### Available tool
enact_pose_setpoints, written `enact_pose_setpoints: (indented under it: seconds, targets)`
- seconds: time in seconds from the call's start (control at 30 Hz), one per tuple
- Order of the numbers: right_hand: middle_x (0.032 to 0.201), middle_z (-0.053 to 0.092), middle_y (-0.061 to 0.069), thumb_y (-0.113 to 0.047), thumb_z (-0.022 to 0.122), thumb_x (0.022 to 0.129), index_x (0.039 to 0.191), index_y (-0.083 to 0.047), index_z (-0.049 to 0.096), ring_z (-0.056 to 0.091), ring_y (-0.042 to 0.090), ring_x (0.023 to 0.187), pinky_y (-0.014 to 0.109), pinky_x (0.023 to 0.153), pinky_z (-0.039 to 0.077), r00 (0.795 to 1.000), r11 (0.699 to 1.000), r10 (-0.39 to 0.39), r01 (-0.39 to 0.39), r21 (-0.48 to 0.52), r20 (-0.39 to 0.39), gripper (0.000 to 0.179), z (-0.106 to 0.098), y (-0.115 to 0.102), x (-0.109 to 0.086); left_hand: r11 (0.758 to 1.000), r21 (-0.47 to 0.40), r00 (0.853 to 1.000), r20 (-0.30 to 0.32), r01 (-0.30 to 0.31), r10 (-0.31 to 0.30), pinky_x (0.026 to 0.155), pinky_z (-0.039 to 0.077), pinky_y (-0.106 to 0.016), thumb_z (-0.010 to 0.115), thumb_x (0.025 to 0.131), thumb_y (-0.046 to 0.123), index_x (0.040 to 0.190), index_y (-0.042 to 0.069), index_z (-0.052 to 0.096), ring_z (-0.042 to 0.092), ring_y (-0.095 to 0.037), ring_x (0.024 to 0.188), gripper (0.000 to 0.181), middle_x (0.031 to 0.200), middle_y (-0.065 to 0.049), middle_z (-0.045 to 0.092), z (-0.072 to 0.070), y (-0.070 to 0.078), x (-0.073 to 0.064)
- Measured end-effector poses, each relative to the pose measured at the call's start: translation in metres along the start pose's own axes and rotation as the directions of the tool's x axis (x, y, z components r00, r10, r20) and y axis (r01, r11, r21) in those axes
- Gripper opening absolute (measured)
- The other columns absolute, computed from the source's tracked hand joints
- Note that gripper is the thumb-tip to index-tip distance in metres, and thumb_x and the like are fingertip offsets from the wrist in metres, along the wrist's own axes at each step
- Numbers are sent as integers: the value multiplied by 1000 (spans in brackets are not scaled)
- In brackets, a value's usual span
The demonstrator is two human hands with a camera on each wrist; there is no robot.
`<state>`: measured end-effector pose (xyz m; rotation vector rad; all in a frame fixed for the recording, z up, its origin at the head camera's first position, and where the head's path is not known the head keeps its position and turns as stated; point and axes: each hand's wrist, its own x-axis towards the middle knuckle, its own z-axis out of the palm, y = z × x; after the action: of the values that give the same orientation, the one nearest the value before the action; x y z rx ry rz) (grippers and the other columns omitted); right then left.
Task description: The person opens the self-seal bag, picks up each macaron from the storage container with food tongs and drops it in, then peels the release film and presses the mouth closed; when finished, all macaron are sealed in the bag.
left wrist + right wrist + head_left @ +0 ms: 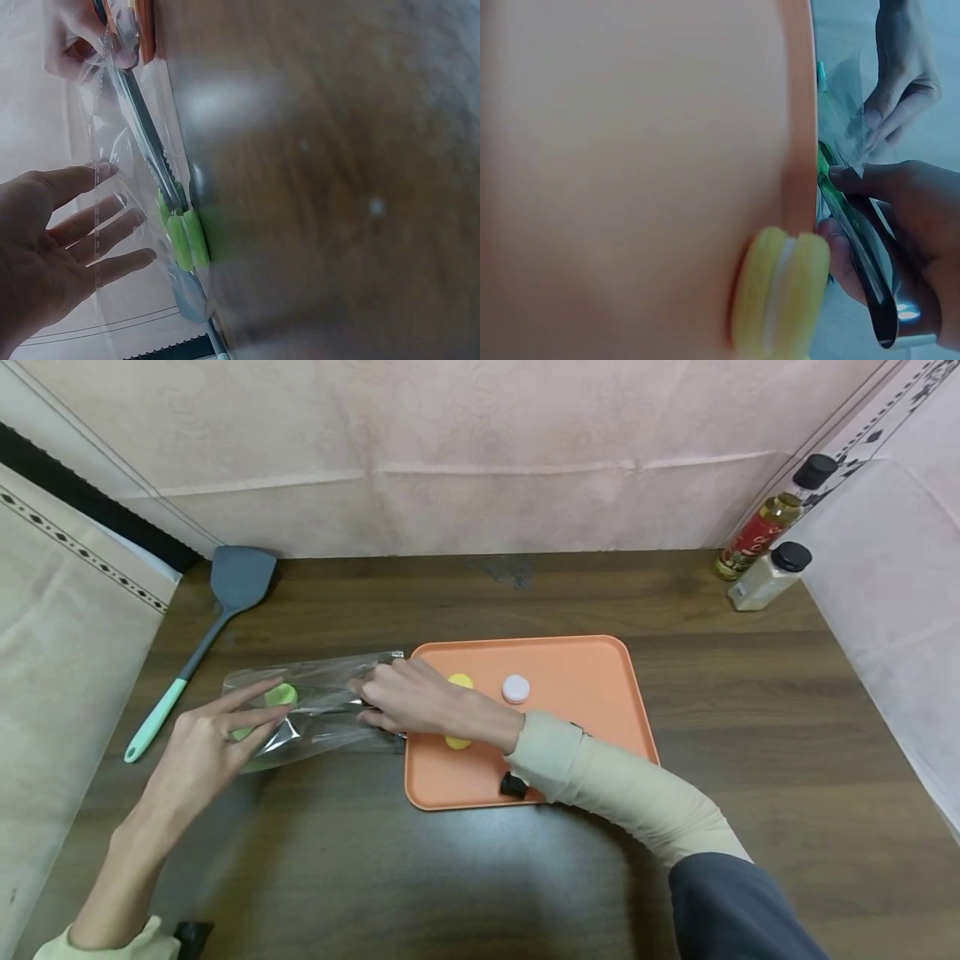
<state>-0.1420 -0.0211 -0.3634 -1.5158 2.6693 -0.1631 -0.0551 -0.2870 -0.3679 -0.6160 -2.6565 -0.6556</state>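
My right hand [412,697] grips metal tongs [862,259] at the left edge of the orange tray [585,685]. In the left wrist view, the tips of the tongs reach down to green macarons [187,236] in a clear plastic bag [322,735]. One green macaron [281,695] shows between the fingers of my left hand [206,739] in the head view. Those fingers are spread and fairly straight, touching the bag. A yellow macaron [780,292] lies on the tray beside my right hand. Further right on the tray is a white macaron [516,688].
A spatula [202,647] with a mint handle lies left of the bag. At the back right stand a red-labelled bottle [757,537] and a jar with a black lid [765,581]. Cloth walls [487,468] border the wooden table [420,885].
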Motion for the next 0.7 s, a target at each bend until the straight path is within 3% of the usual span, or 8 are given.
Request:
enact_pose_setpoints:
  seconds: [0.13, 0.23, 0.33, 0.47, 0.57, 0.7]
  targets:
    - [90, 74, 1, -37, 68, 111, 120, -13, 76, 73, 18, 77, 31, 61, 54, 1000, 1000, 0, 1, 14, -15, 27, 3, -3, 6, 1000, -6, 1000, 1, 0, 0, 49, 31, -15, 90, 79, -13, 106, 1, 87, 72, -25, 75, 31, 133, -24, 76, -1, 0, 0]
    - [91, 73, 0, -37, 69, 111, 111, -13, 76, 73, 19, 79, 33, 63, 57, 1000, 999, 14, -13, 51, -14, 25, 5, -6, 9, 1000, -13, 1000, 1, -7, 7, 49, 31, -15, 90, 78, -14, 107, 1, 87, 66, -18, 66, 32, 132, -25, 76, -2, -1, 0]
    - [85, 67, -2, -37, 68, 111, 102, -14, 75, 69, 16, 73, 29, 59, 51, 999, 996, 29, -28, 79, -15, 25, 6, -8, 12, 1000, -17, 1000, -1, -17, 17, 47, 30, -15, 90, 77, -14, 108, 1, 87, 56, -9, 61, 34, 132, -25, 76, -2, -1, 0]
    - [82, 61, -3, -36, 67, 112, 97, -14, 74, 62, 12, 68, 25, 56, 43, 999, 995, 43, -42, 91, -7, 27, 7, -9, 14, 999, -17, 999, -12, -30, 30, 48, 31, -15, 90, 76, -15, 108, 1, 87, 62, -12, 65, 36, 132, -24, 76, -2, -2, 0]
    - [90, 68, -2, -36, 67, 112, 113, -11, 77, 62, 11, 68, 23, 56, 42, 999, 994, 38, -38, 98, 6, 27, 7, -9, 14, 1000, -12, 999, -24, -28, 27, 47, 30, -15, 90, 76, -15, 108, 1, 87, 61, -12, 62, 36, 131, -25, 76, -2, -2, -1]
    - [109, 79, 5, -39, 67, 112, 144, -6, 70, 68, 12, 65, 22, 53, 43, 999, 991, 34, -39, 125, 37, 45, -3, -4, 6, 1000, -15, 999, -41, -3, 2, 45, 28, -15, 90, 77, -15, 108, 1, 87, 57, -9, 59, 35, 131, -24, 77, -2, -2, -1]
